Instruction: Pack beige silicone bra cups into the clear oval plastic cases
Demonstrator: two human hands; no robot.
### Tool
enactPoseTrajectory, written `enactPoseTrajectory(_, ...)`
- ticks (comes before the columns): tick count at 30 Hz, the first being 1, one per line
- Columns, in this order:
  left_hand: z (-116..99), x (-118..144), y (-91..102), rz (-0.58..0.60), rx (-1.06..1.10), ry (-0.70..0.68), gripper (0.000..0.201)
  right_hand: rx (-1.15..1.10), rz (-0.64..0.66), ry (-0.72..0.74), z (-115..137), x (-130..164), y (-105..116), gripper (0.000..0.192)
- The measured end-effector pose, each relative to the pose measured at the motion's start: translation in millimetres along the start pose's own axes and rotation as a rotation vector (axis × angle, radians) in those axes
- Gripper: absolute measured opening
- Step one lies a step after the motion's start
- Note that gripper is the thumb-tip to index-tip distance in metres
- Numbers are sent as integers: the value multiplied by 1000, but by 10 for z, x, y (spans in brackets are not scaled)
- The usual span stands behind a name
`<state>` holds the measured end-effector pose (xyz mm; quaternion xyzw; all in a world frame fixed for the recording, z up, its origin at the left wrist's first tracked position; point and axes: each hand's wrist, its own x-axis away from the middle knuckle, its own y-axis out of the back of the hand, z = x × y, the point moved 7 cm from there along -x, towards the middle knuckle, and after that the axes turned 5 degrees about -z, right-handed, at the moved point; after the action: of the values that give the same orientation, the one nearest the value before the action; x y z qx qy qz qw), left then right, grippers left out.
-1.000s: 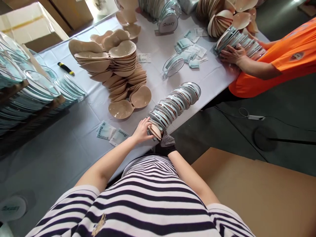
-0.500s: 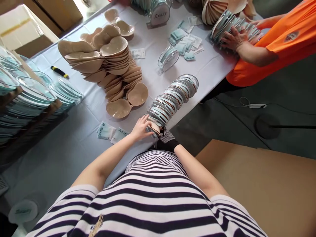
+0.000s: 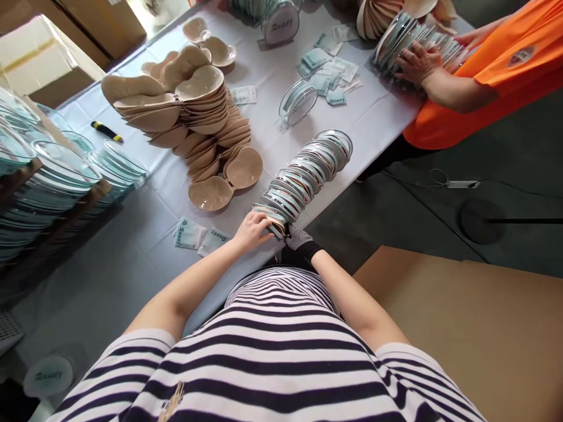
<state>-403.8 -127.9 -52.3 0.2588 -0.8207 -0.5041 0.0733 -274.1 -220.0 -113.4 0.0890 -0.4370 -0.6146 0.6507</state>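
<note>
Both hands point(image 3: 254, 230) grip packed cases point(image 3: 303, 176)

One head-worn camera peers steeply down from above the striped shirt point(image 3: 272, 351), facing forward over the near table edge point(image 3: 132, 264), hands close below, a co-worker's orange sleeve point(image 3: 505, 70) far right.

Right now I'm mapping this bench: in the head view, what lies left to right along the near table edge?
Two pale blue printed sachets → bare left hand → slanted row of clear round plastic cases → black dotted-glove right hand.
</note>
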Motion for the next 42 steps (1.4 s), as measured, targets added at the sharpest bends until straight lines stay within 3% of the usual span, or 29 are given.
enactPoseTrajectory(5, -12, -113, 66, 60, -30, -24, 29, -99, -18, -111, -19, 22, 78, 29)
enactPoseTrajectory(9, 36, -190, 61, 159, 0, -36, 24, -170, -12, -123, 35, -19, -49, 23)
enactPoseTrajectory(12, 76, -221, 72, 161, 25, -27, 25, -199, -27, -106, 67, -63, -129, 20)
enactPoseTrajectory(17, 113, -226, 74, 80, 36, 41, 27, -160, -68, -54, 100, -85, -88, 30)
enactPoseTrajectory(20, 85, -227, 40, 69, 71, -3, 29, -100, -58, -20, 109, -80, -36, 35)
enactPoseTrajectory(24, 89, -246, -26, 154, 54, -86, 33, -11, -35, -25, 60, -62, 25, 34)
enactPoseTrajectory(28, 109, -249, -44, 235, 23, -162, 53, 66, -61, -44, -19, -10, 112, 40)
enactPoseTrajectory(33, 94, -154, -100, 336, 73, -171, 38, 117, -7, 45, -39, 97, 67, 48)
enactPoseTrajectory(36, 76, -105, -92, 319, 117, -158, 30, 112, 44, 135, -1, 135, -8, 52)
enactPoseTrajectory(42, -42, -55, -92, 232, 124, -79, 34, 75, 25, 147, 110, 27, -68, 32)
